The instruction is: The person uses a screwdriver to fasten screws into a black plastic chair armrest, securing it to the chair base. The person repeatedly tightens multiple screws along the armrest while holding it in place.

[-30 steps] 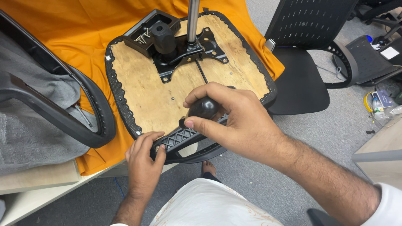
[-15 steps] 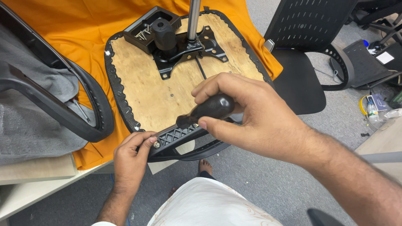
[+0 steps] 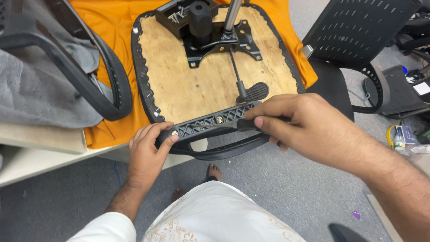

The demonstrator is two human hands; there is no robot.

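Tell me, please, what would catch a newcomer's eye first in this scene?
The upturned seat with its bare wooden underside lies centre on an orange cloth. At its near edge, the left hand steadies a black armrest while the right hand holds a screwdriver to it. Another chair stands at right.

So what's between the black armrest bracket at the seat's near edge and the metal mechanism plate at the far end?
In the head view, bare plywood and the black lever paddle lie between the armrest bracket and the mechanism plate.
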